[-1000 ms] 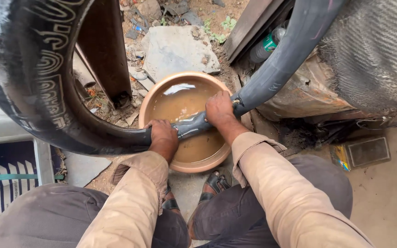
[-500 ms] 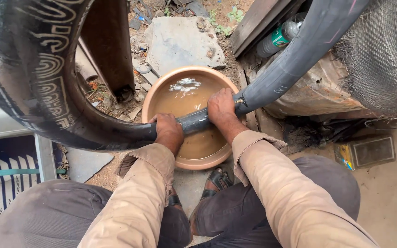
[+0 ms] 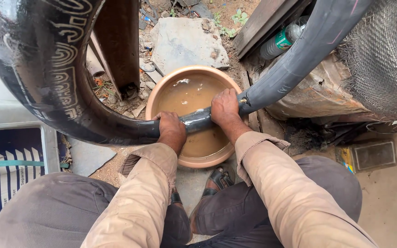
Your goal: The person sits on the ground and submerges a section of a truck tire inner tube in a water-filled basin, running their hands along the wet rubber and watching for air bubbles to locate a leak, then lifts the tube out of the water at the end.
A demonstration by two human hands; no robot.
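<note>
Tan long sleeves [image 3: 148,193], dark grey trousers [image 3: 56,211], sandals [image 3: 219,179].

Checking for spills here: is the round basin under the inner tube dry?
No, the basin holds muddy brown water, and both hands press the inner tube into it.

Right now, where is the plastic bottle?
In the head view, the plastic bottle lies upper right, beside the wooden plank and behind the inner tube, beyond the basin.
</note>
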